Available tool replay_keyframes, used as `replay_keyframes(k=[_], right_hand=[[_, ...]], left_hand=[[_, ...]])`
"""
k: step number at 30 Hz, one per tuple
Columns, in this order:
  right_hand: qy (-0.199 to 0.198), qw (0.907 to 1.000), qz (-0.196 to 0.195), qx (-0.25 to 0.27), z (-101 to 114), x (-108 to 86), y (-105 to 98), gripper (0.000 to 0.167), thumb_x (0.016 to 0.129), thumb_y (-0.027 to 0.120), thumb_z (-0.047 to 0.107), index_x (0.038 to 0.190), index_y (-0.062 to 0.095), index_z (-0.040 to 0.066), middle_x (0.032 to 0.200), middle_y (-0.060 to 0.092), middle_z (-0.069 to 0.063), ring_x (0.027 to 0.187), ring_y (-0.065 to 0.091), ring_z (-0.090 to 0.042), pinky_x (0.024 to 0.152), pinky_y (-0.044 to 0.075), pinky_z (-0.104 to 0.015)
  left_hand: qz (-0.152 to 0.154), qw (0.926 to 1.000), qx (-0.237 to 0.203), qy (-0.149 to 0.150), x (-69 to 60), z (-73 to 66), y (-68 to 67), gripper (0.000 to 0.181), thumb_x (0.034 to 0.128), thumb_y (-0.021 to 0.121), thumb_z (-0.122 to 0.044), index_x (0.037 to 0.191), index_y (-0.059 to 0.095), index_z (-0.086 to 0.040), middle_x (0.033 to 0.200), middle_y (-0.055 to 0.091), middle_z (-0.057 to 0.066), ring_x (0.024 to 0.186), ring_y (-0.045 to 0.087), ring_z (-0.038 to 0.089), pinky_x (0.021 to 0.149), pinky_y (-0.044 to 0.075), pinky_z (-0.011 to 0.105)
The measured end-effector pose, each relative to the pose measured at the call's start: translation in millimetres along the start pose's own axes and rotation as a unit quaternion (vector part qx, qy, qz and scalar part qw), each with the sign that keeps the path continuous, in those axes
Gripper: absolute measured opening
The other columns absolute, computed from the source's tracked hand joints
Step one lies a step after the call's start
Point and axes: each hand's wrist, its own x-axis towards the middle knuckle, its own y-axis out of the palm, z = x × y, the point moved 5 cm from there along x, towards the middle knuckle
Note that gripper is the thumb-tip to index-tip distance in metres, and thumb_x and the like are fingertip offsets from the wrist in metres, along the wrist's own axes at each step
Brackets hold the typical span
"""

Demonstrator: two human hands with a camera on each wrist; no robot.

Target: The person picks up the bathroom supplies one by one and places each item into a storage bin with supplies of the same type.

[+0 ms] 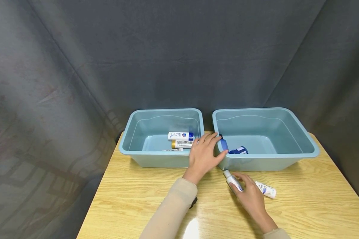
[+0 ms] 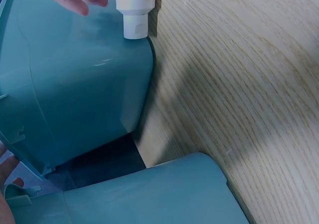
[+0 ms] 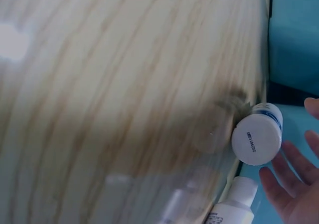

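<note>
My left hand point(image 1: 204, 156) is over the facing rims of two blue bins, fingers spread, its thumb near the right bin's front corner. Just beyond it, a blue bottle point(image 1: 224, 144) leans inside the right bin point(image 1: 269, 155). On the table, my right hand point(image 1: 249, 192) hovers round a white bottle point(image 1: 234, 182) lying by that bin's corner; in the right wrist view its fingers point(image 3: 291, 176) are spread, with no clear grip. A second white bottle point(image 1: 266, 190) lies just right of the hand. The left wrist view shows "Dove" on one white bottle point(image 2: 135, 0).
The left bin point(image 1: 155, 153) holds a white tube with a blue cap point(image 1: 180, 136), a gold-capped tube point(image 1: 181, 144) and another partly hidden white item point(image 1: 175, 150). A dark blue bottle point(image 1: 239, 150) lies in the right bin. Behind the wooden table point(image 1: 131, 199) hangs a grey curtain point(image 1: 179, 59).
</note>
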Motion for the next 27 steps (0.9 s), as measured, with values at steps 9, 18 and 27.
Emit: replay_keyframes(k=[9, 18, 27], right_hand=[[-0.013, 0.9999, -0.005, 0.001, -3, -0.2, 7, 0.047, 0.078, 0.083, 0.011, 0.122, 0.067, 0.005, 0.108, 0.069, -0.014, 0.094, 0.067, -0.035, 0.071, 0.051, -0.053], [-0.005, 0.9998, 0.019, 0.006, -6, 2.1, 12, 0.047, 0.080, 0.081, 0.009, 0.124, 0.065, 0.004, 0.113, 0.068, -0.018, 0.095, 0.066, -0.036, 0.075, 0.051, -0.054], [0.014, 0.9987, 0.049, 0.011, -9, 4.3, 17, 0.046, 0.084, 0.078, 0.009, 0.127, 0.063, 0.002, 0.120, 0.065, -0.022, 0.103, 0.063, -0.043, 0.081, 0.049, -0.057]], left_hand=[[0.000, 1.0000, -0.001, 0.001, 0.2, 0.0, 0.3, 0.061, 0.0927, 0.041, -0.071, 0.140, 0.055, -0.035, 0.149, 0.047, -0.014, 0.138, 0.039, 0.011, 0.106, 0.036, 0.038], [-0.002, 1.0000, 0.000, 0.004, 0.2, 0.0, 0.7, 0.061, 0.0930, 0.041, -0.071, 0.140, 0.055, -0.035, 0.148, 0.047, -0.013, 0.137, 0.040, 0.011, 0.106, 0.036, 0.037], [0.001, 1.0000, 0.002, 0.003, 0.2, 0.1, 0.6, 0.062, 0.0929, 0.041, -0.071, 0.140, 0.055, -0.034, 0.148, 0.047, -0.013, 0.137, 0.041, 0.012, 0.106, 0.036, 0.035]])
